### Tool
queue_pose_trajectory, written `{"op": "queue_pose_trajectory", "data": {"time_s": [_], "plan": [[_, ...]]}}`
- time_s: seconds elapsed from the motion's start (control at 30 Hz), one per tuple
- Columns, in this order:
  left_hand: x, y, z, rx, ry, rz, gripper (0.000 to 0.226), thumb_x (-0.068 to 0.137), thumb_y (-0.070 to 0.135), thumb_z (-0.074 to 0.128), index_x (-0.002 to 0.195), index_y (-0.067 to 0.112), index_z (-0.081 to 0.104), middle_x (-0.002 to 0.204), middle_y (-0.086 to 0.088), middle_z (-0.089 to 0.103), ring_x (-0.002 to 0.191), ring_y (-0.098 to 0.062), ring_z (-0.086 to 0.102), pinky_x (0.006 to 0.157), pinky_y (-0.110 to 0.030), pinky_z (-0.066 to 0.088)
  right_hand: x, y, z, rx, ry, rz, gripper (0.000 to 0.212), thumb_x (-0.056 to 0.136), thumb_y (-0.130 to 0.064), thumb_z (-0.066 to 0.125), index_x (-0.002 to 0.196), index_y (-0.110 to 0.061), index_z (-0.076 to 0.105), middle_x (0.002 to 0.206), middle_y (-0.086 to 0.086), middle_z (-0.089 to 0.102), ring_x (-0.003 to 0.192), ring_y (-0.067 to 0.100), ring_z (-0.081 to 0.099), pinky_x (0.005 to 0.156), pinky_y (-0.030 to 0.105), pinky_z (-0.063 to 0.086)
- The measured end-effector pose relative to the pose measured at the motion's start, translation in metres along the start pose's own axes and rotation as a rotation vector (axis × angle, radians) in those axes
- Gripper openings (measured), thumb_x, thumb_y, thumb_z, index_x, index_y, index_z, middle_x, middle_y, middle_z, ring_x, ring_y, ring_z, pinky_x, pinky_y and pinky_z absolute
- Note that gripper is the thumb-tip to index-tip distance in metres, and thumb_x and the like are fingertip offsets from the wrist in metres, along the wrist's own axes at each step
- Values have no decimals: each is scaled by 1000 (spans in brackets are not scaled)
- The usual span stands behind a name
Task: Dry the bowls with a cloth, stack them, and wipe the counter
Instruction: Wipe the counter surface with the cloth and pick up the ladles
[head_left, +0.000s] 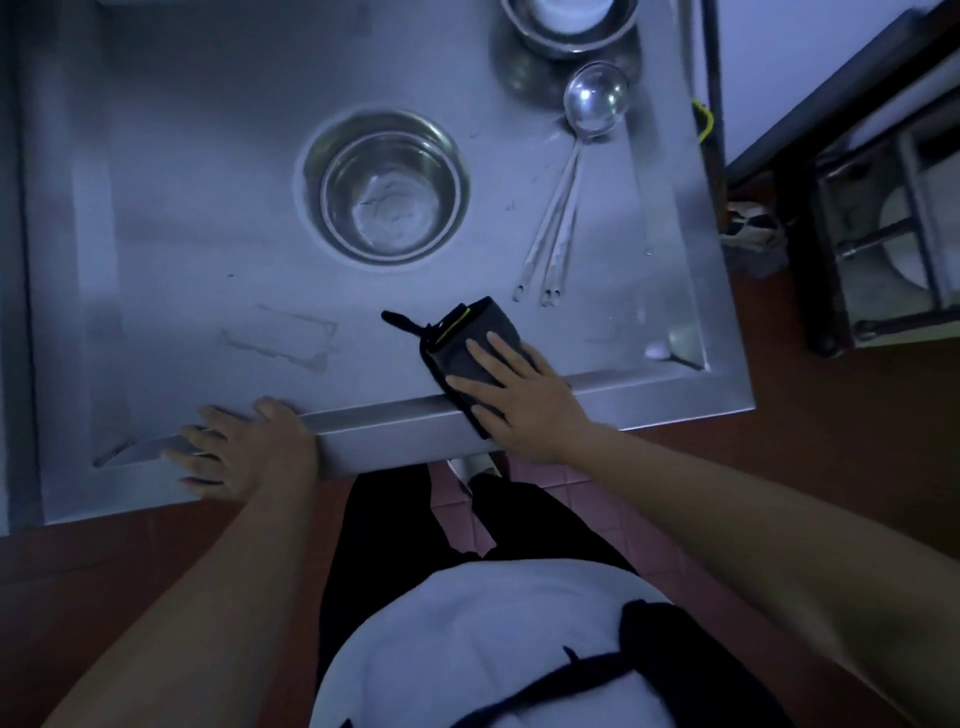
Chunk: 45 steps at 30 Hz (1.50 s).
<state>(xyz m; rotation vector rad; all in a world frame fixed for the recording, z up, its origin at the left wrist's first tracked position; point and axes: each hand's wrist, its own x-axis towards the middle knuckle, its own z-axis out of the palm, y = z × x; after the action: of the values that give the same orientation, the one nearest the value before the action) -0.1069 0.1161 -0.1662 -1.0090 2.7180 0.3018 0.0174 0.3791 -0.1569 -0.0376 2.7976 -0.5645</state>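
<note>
Steel counter (208, 182) lay dull and smooth; right hand (514, 395) pressed flat, fingers straight, on a folded dark cloth (467, 340); left hand (244, 441) rested released on the rim, near stacked round bowls (387, 189).

— What sort of place am I in?
— A kitchen, as far as I can see. I'm standing at a steel counter (208, 156) with stacked steel bowls (387, 189) and ladles (595, 101) on it.
— Anything else?
— Red floor tiles (524, 525) underfoot, and a dark metal rack (883, 234) to the right.
</note>
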Motion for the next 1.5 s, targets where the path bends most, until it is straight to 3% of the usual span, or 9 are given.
{"op": "queue_pose_trajectory", "data": {"time_s": [0.1, 0.33, 0.53, 0.83, 1.03, 1.2, 1.37, 1.43, 1.5], "plan": [[-3, -5, -7, 14, -47, 58, 68, 98, 41, 33, 159, 17, 21, 169, -7, 13, 156, -33, -3, 124, -55, -2, -22, -15, 11, -18, 107, 54, 50, 98, -48, 36, 141, -35, 57, 155, 2, 46, 147, 24, 36, 120, 49, 21], [-8, -5, -21, -23, -105, 210, 59, 99, 35, 44, 153, 16, 33, 166, -20, 12, 154, -42, 6, 122, -59, 4, -72, 24, -1, -41, 216, 221, 49, 96, -53, 40, 135, -32, 62, 143, 5, 58, 138, 27, 48, 114, 51, 31], [-46, 19, -12, 62, -200, 558, 61, 103, 43, 45, 159, 26, 26, 169, -13, 6, 156, -34, 2, 124, -53, 0, -134, 128, -33, -164, 150, 387, 55, 102, -53, 22, 144, -32, 51, 157, 3, 43, 152, 23, 23, 119, 54, 18], [-92, 40, -14, 67, -275, 863, 60, 101, 36, 53, 156, 23, 34, 165, -12, 23, 153, -34, 14, 123, -48, 4, -114, 119, -43, -124, 143, 465, 76, 97, -64, 14, 158, -23, 28, 166, -1, 23, 156, 19, 2, 122, 50, -4], [-97, 94, -14, 107, -479, 1059, 68, 81, 54, 52, 133, 11, 63, 140, -17, 57, 132, -38, 50, 113, -50, 37, -101, 112, -24, -240, 234, 573, 65, 99, -54, 24, 153, -21, 41, 160, -1, 38, 155, 21, 14, 123, 53, 7], [-134, 164, -15, 123, -639, 1033, 54, 94, 28, 67, 144, 16, 51, 149, -11, 47, 135, -29, 46, 110, -40, 38, -97, 108, -16, -207, 408, 586, 57, 97, -41, 34, 145, -19, 53, 154, 1, 48, 151, 23, 27, 123, 56, 11], [-168, 234, 7, 80, -673, 919, 87, 80, 50, 75, 151, 15, 38, 146, -9, 48, 124, -31, 57, 101, -39, 50, -96, 108, -11, -200, 498, 568, 53, 96, -36, 39, 144, -19, 55, 150, 1, 53, 149, 25, 32, 122, 57, 13], [-179, 256, 19, 90, -637, 890, 104, 66, 64, 72, 150, 17, 33, 140, -11, 54, 113, -35, 64, 93, -49, 56, -96, 108, -10, -210, 488, 578, 54, 96, -36, 39, 144, -19, 54, 150, 1, 52, 150, 24, 31, 122, 57, 13], [-190, 270, 30, 158, -558, 917, 93, 74, 61, 74, 145, 14, 35, 138, -12, 51, 120, -35, 57, 93, -48, 54, -96, 109, -8, -218, 500, 577, 54, 96, -37, 40, 144, -19, 55, 151, 1, 51, 150, 24, 30, 121, 57, 15]]}}
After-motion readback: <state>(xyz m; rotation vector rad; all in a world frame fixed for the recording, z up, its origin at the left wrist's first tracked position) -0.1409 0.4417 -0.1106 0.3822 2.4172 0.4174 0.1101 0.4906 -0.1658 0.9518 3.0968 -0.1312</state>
